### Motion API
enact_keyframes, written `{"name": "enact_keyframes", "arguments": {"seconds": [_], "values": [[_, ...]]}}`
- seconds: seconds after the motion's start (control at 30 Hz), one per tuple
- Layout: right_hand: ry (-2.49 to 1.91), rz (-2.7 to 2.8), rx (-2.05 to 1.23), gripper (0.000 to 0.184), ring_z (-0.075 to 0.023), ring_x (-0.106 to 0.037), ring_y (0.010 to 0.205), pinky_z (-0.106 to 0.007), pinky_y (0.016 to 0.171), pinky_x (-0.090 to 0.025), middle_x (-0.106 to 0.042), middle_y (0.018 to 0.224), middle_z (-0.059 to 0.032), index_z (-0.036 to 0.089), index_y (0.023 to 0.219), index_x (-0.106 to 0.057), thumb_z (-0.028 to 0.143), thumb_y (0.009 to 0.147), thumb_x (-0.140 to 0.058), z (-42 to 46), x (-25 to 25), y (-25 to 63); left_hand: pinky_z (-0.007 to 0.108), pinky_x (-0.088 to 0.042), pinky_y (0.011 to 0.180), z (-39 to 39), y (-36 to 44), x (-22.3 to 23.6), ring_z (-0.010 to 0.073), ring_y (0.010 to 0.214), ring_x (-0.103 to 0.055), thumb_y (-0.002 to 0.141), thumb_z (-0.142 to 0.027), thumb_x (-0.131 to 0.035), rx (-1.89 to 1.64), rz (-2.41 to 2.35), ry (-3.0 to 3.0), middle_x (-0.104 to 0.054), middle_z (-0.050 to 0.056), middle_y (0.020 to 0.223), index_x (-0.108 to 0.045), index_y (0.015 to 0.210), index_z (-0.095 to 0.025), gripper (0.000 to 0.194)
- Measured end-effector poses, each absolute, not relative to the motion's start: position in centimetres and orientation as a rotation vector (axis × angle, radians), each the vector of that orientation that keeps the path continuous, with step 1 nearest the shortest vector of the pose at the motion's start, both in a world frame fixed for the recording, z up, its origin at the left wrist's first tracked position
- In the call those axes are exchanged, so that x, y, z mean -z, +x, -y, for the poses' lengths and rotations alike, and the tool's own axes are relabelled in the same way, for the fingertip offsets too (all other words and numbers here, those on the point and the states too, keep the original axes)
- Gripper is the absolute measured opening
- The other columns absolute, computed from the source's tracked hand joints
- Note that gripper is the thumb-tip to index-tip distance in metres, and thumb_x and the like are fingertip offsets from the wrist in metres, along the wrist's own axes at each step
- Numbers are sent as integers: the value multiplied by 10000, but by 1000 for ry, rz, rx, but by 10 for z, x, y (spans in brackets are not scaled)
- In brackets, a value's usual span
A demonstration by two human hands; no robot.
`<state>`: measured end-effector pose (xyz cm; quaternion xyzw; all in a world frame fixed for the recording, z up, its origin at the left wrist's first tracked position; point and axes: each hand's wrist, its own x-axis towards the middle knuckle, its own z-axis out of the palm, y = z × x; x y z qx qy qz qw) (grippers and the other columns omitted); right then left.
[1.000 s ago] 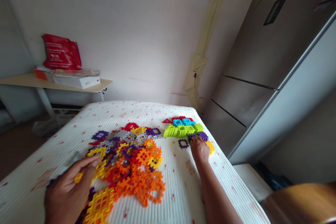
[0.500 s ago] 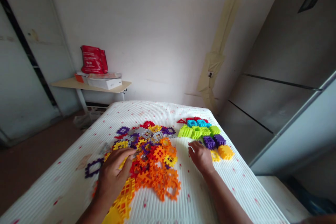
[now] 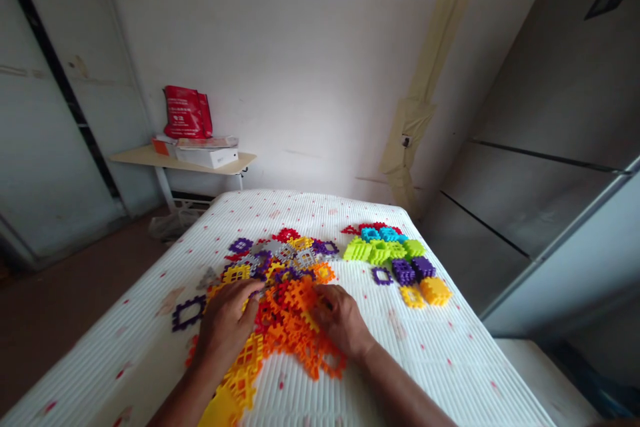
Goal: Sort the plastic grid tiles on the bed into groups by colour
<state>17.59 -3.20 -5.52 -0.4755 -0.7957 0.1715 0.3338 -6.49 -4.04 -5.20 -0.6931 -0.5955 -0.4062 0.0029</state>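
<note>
A loose pile of flat plastic interlocking pieces with toothed edges lies on the cloth; its orange pieces (image 3: 287, 333) are nearest me. My left hand (image 3: 225, 320) rests at the pile's left side, thumb and fingers apart, beside yellow pieces (image 3: 245, 363). At the pile's right side, my right hand (image 3: 343, 320) has its fingers closed on an orange interlocking piece (image 3: 300, 293). Its fingertips are partly hidden. A purple square frame piece (image 3: 383, 275) lies flat, next to purple stacks (image 3: 404, 271). Left of my left hand is another purple frame piece (image 3: 189, 313).
Stacked pieces stand at the right: green (image 3: 357, 249), blue (image 3: 389, 234) and yellow (image 3: 436, 291). A yellow frame piece (image 3: 412, 297) lies near them. A side table (image 3: 135, 156) holds a red bag (image 3: 187, 113) and boxes. A grey fridge (image 3: 540, 167) rises beyond the right edge.
My right hand has moved left from beside the purple stacks to the pile and closed on an orange piece. The purple frame piece by the stacks is now uncovered. My left hand stays at the pile.
</note>
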Motion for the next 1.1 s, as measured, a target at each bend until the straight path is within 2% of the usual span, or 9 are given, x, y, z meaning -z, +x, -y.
{"name": "enact_keyframes", "arguments": {"seconds": [0.3, 0.4, 0.53, 0.63, 0.73, 0.8, 0.93, 1.0, 1.1], "values": [[-716, 2415, -393, 411, -176, -546, 1077, -307, 945, -415, -590, 1205, -63, 204, 1201, -522, 116, 804, -467, 71, 48, 138, 359, -490, 871, 41, -61, 55, 215, 941, -645, 821, -302, -432, 1220, 1818, -2267, -717, 53, 993, -687, 972, -225, 306], [-627, 2409, -335, 350, -167, -565, 1029, -296, 906, -433, -621, 1146, -65, 204, 1147, -552, 118, 827, -441, 71, 49, 140, 365, -473, 902, 41, -60, 57, 209, 996, -619, 838, -270, -423, 1157, 1758, -2314, -695, 44, 1057, -670, 1032, -238, 316], [-950, 2233, -213, 259, -185, -588, 909, -315, 825, -455, -664, 980, -80, 187, 1017, -611, 120, 851, -424, 48, 54, 160, 384, -447, 937, 41, -56, 62, 205, 1084, -564, 845, -233, -421, 1031, 1664, -2384, -647, 24, 1172, -617, 1148, -274, 363], [-1256, 2169, -167, 279, -216, -549, 1017, -352, 866, -426, -629, 1113, -101, 180, 1101, -595, 137, 877, -435, 33, 59, 176, 421, -419, 959, 42, -51, 67, 222, 1156, -508, 845, -229, -432, 885, 1555, -2434, -595, 1, 1264, -548, 1239, -313, 419], [-1273, 2274, -156, 310, -227, -481, 1138, -372, 921, -369, -559, 1249, -97, 210, 1193, -550, 189, 896, -465, 30, 60, 181, 417, -397, 973, 43, -46, 70, 224, 1173, -494, 842, -234, -447, 793, 1488, -2460, -592, -6, 1271, -540, 1247, -323, 424], [-1212, 2349, -151, 261, -205, -507, 1090, -369, 934, -332, -600, 1172, -78, 224, 1141, -573, 215, 902, -469, 35, 58, 178, 419, -394, 969, 44, -46, 70, 224, 1154, -513, 839, -242, -460, 765, 1480, -2486, -619, -6, 1233, -587, 1188, -322, 379], [-1163, 2410, -149, 121, -151, -553, 819, -311, 834, -337, -637, 808, -19, 192, 825, -609, 217, 870, -499, 44, 53, 171, 444, -404, 942, 44, -48, 68, 233, 1099, -556, 831, -251, -478, 794, 1501, -2489, -659, 1, 1156, -657, 1051, -312, 290], [-1080, 2448, -170, 133, -141, -546, 757, -282, 780, -344, -620, 732, -8, 185, 734, -590, 208, 844, -518, 47, 52, 169, 438, -416, 925, 43, -50, 68, 233, 1064, -577, 826, -254, -484, 841, 1506, -2474, -667, 15, 1132, -670, 1009, -294, 265], [-954, 2496, -224, 153, -131, -555, 711, -256, 744, -357, -625, 695, -1, 192, 723, -603, 185, 836, -500, 48, 54, 171, 419, -437, 897, 42, -49, 68, 228, 1022, -598, 822, -245, -484, 903, 1514, -2460, -677, 32, 1090, -684, 937, -263, 232]]}}
